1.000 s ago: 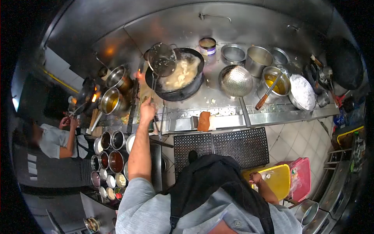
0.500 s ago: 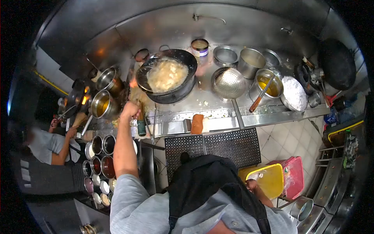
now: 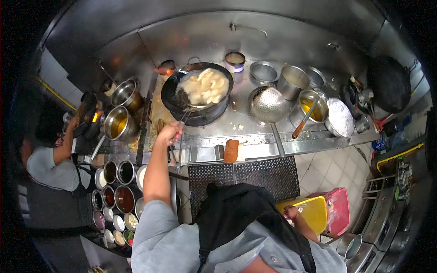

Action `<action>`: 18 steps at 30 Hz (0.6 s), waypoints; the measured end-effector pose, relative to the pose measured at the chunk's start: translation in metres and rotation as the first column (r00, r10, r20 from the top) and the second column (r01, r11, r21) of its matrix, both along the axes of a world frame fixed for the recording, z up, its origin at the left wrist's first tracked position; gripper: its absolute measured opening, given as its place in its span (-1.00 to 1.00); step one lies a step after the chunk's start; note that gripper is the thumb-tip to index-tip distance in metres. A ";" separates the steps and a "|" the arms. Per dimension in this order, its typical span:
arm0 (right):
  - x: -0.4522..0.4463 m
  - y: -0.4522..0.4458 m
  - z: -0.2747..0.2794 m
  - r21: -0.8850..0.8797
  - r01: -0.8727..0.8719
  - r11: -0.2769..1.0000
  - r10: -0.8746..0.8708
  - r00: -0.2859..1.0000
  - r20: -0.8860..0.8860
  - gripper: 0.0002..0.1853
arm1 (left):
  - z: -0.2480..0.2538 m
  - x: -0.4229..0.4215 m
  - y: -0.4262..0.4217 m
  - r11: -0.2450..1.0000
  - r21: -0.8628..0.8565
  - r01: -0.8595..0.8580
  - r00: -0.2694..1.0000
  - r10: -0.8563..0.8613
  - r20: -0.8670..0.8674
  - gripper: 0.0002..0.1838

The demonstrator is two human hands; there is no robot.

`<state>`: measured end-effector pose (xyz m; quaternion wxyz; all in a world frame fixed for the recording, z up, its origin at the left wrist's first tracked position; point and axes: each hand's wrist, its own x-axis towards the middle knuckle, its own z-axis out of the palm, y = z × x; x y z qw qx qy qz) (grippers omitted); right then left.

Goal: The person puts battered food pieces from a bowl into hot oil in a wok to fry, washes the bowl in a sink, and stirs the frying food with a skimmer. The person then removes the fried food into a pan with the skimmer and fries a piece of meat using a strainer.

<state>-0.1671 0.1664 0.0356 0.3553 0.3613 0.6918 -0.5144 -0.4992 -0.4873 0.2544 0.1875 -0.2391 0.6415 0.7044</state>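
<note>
My left hand (image 3: pixel 170 133) is closed round the handle of a wire strainer (image 3: pixel 183 99), whose head dips into the left part of a black wok (image 3: pixel 169 91). Pale battered pieces (image 3: pixel 210 87) float in foaming oil in the wok, right of the strainer. My right hand (image 3: pixel 291 212) is low on the right, over the edge of a yellow bin (image 3: pixel 314 214), with curled fingers; whatever it may hold is too small to tell. A perforated ladle (image 3: pixel 268 105) rests on the steel counter, right of the wok.
Pots of yellow oil (image 3: pixel 116 123) stand left, near a co-worker (image 3: pixel 54 166) at a flaming wok. Sauce containers (image 3: pixel 124 199) fill the lower left. Right are a metal pot (image 3: pixel 293 82), a bowl of white powder (image 3: pixel 340 117) and a pink bin (image 3: pixel 337 211). An orange cloth (image 3: pixel 231 151) lies on the counter edge.
The strainer, raised above the wok a second ago, is now down in it. The battered pieces look more bunched up. The co-worker's arm has lifted toward the flaming wok.
</note>
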 end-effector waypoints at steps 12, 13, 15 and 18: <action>0.021 0.018 -0.042 -0.024 -0.178 0.984 0.177 0.983 -0.039 -0.84 | 0.025 0.058 0.001 0.935 -0.338 -0.104 0.978 0.035 -0.204 -0.71; 0.029 0.034 -0.078 0.172 -0.496 0.851 0.523 0.829 -0.197 -0.86 | 0.020 0.056 -0.001 0.892 -0.442 -0.095 0.970 -0.017 -0.242 -0.72; 0.034 0.062 -0.134 0.246 -0.595 0.765 0.644 0.688 -0.335 -0.84 | -0.013 0.047 -0.007 0.793 -0.588 -0.158 0.951 -0.038 -0.306 -0.70; 0.008 0.012 -0.035 0.089 -0.398 0.913 0.406 0.908 -0.102 -0.75 | -0.015 0.047 0.002 0.617 -0.768 -0.175 0.930 -0.153 -0.334 -0.63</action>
